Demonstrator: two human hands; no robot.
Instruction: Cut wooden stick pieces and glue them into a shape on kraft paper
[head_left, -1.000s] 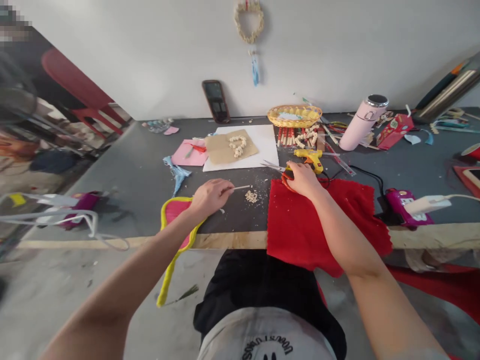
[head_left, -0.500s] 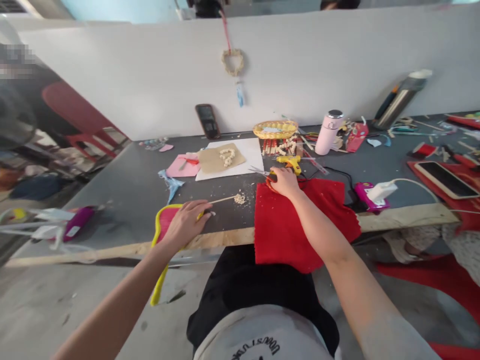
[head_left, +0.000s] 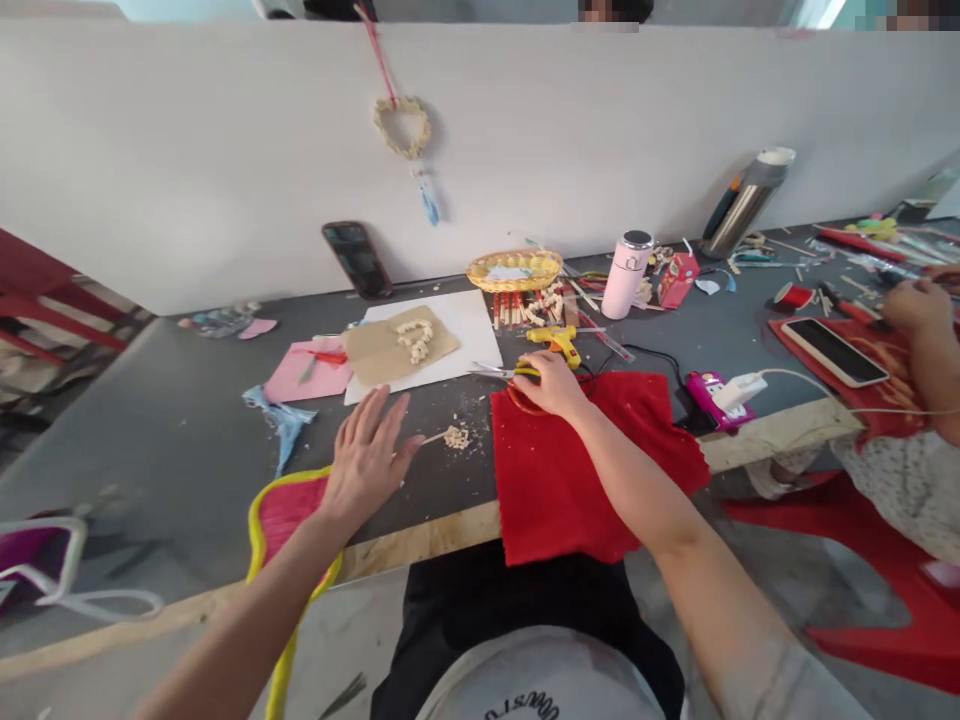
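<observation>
Scissors (head_left: 502,373) sat at the edge of the red cloth (head_left: 570,480) | right hand (head_left: 550,385): grip was wrapped round the handles, blades slightly parted, pointing leftward | left hand (head_left: 364,458): fingers were spread, back upward, above the counter (head_left: 187,400); I couldn't tell whether it touched the thin stick (head_left: 433,439) beside its thumb | stick's far tip ended at small pale pieces (head_left: 457,437)

A lt. grey top (head_left: 510,672) w/ dark, curved lettering (head_left: 534,703) on its front, a grey R sleeve (head_left: 795,665) & blk bottoms (head_left: 450,600) are worn, w/ L hand (head_left: 365,460) & R hand (head_left: 553,383) seen bare.
</observation>
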